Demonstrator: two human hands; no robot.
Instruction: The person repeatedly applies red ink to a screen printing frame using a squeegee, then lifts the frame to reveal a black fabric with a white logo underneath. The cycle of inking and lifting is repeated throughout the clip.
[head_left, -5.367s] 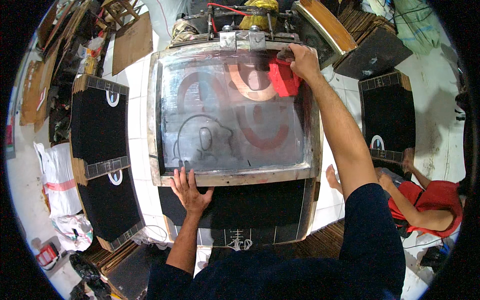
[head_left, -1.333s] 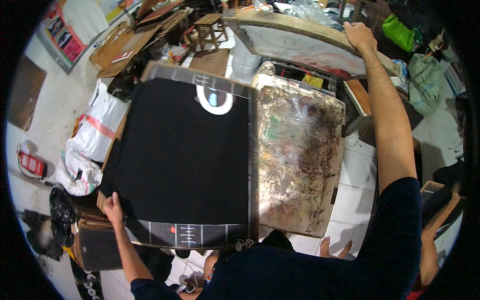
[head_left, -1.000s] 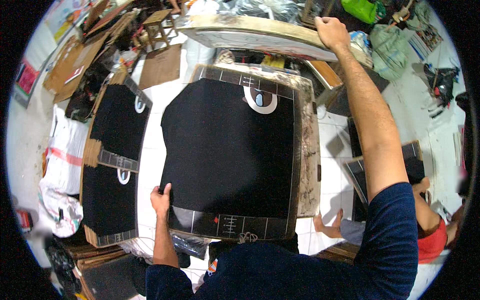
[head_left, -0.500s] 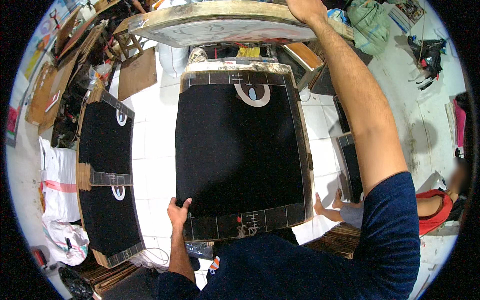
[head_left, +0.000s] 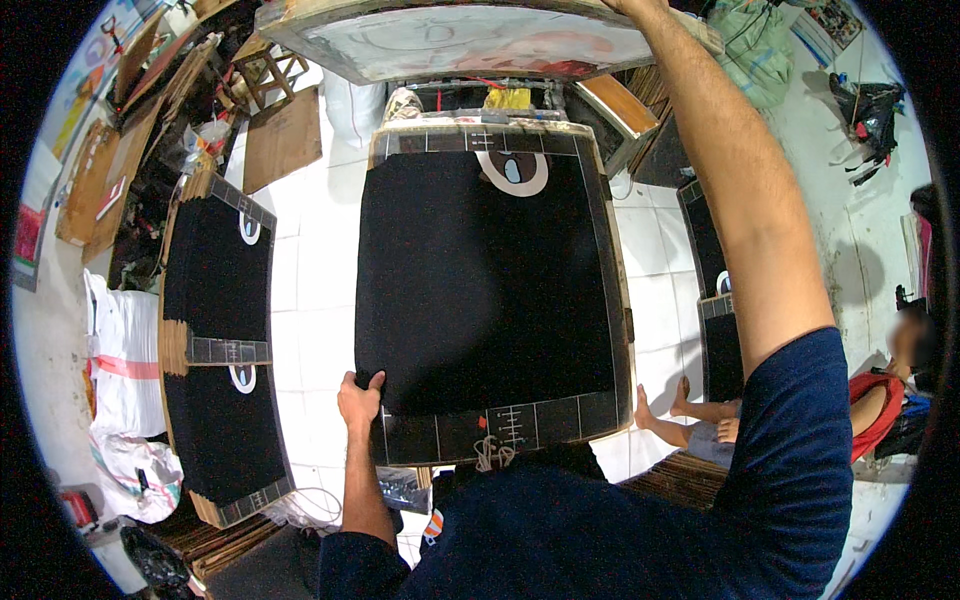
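A black cloth (head_left: 480,290) lies flat on a dark board (head_left: 465,436) marked with pale lines. Printed at its far edge is a white, brown and blue eye shape (head_left: 516,174). My left hand (head_left: 360,402) grips the cloth's edge by the near left corner, thumb on top. Beyond the board, a large wood-edged printing screen (head_left: 500,45) is raised and tilted, its pale underside showing faint drawn lines and a reddish patch. My right arm stretches far forward, and my right hand (head_left: 640,6) holds the screen's upper right edge; the picture's top cuts off its fingers.
Similar boards with black cloth and eye prints stand at the left (head_left: 215,285) and right (head_left: 720,345). Another person's bare foot (head_left: 643,408) is close by on the right. White sacks (head_left: 125,345) sit at far left; a wooden stool (head_left: 265,72) stands farther back.
The screen has tilted further up, baring more of its underside, as my right hand rises toward the picture's top. My left hand stays at the cloth's corner. The whole view has shifted slightly.
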